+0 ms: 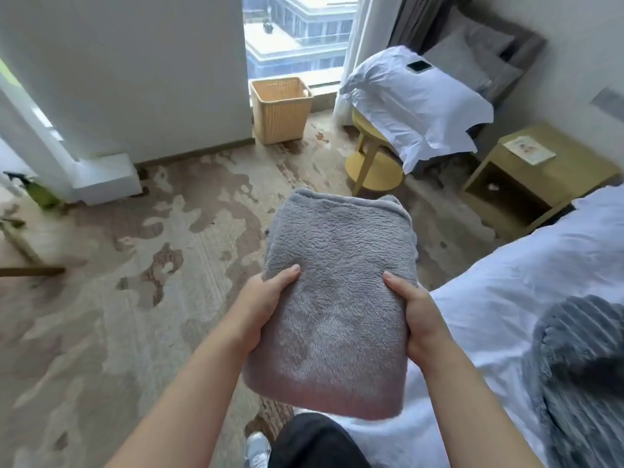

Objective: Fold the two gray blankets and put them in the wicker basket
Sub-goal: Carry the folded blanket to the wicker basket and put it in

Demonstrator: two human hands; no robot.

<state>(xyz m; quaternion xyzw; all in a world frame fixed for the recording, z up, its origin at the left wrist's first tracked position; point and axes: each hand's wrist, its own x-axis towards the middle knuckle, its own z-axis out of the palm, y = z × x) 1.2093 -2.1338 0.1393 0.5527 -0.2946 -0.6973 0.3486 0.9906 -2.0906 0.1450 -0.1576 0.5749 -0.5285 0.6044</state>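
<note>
Between both hands: folded gray blanket, carried above floor. Left hand clamps its left edge and right hand its right edge; thumbs on top, fingers hidden beneath. Bundle's long axis runs straight ahead, away from body. Wicker basket well ahead of grip, slightly left of that axis, upright by window, mouth open; left hand marginally nearer. Second gray blanket right of grip, rumpled on bed, apparently not yet folded.
</note>
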